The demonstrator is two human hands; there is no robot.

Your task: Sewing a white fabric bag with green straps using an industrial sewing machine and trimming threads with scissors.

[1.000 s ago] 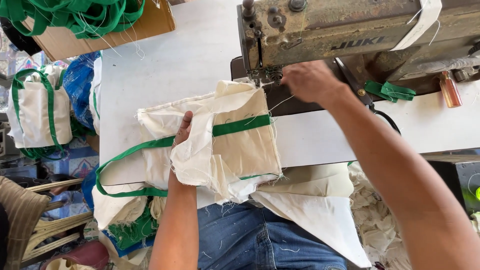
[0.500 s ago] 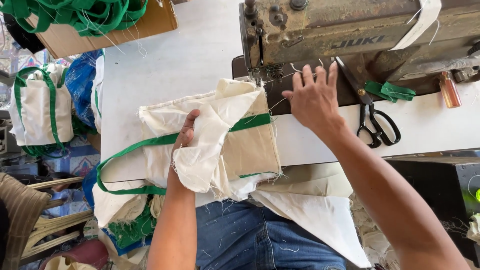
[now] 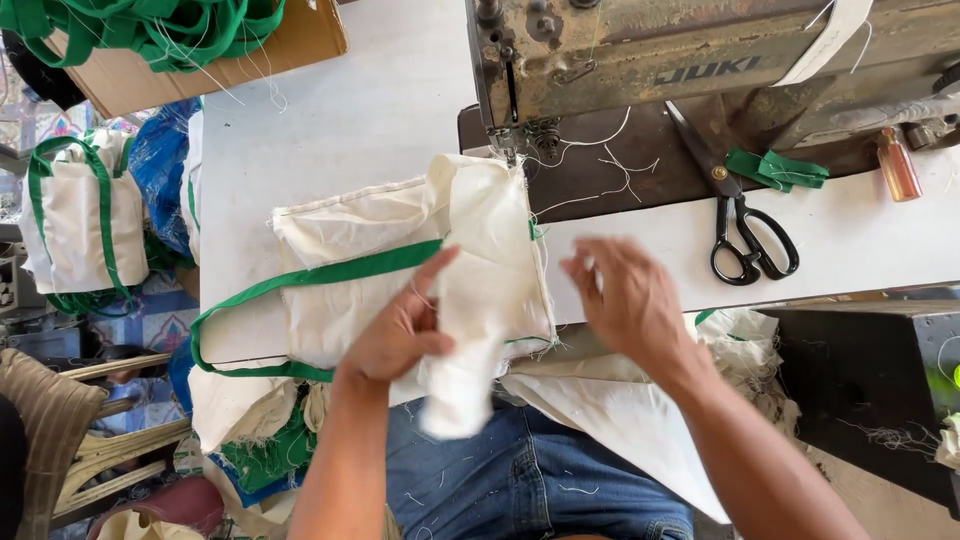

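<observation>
Two hands work over a cream cloth bag (image 3: 380, 270) with a green strap (image 3: 330, 275), lying on the white table (image 3: 330, 130) below the sewing machine (image 3: 640, 50). Left hand (image 3: 400, 335) pinches its fabric; right hand (image 3: 630, 300) hovers open, blurred, near black scissors (image 3: 745, 235).

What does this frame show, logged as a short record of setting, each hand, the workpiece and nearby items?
setting: white sewing table with an industrial sewing machine
left hand: left hand grips a fold of the cream cloth bag
right hand: right hand open, blurred, beside the bag's right edge, holding nothing
workpiece: bag with green strap lies just below the needle
nearby: black scissors, green fabric scrap, cardboard box of green straps
</observation>
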